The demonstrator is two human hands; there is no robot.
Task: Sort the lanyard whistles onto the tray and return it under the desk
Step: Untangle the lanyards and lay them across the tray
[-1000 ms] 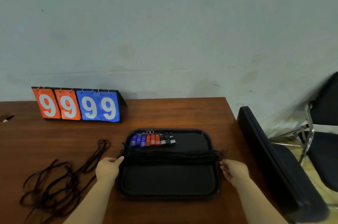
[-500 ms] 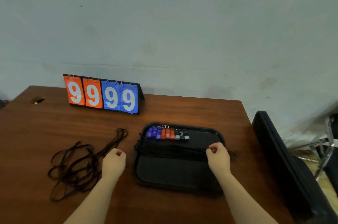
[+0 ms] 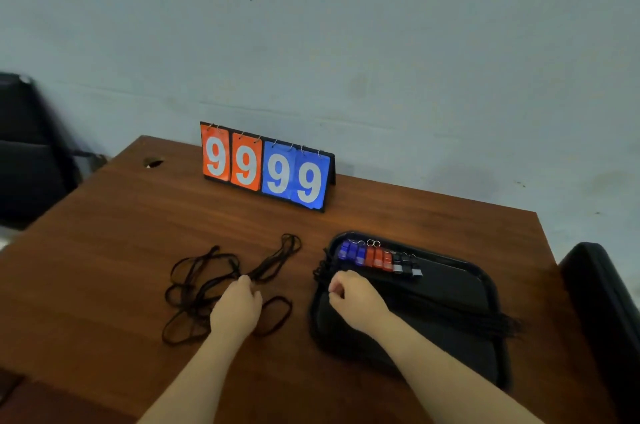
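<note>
Moved: my left hand [image 3: 237,306] onto loose cords [image 3: 277,255], apparently gripping | right hand [image 3: 356,299] pinches lanyard bundle [image 3: 498,322] on tray [image 3: 450,260] | step: sorting | next: lift cords onto tray

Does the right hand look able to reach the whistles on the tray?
Probably yes: the right hand is just before the whistles on the tray, only the cord bundle lying between; its curled fingers must open first.

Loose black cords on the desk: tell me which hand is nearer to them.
Left. The left hand rests on the loose black cords, fingers curled over them. The right hand is over the black tray's left end, to the right of those cords.
</note>
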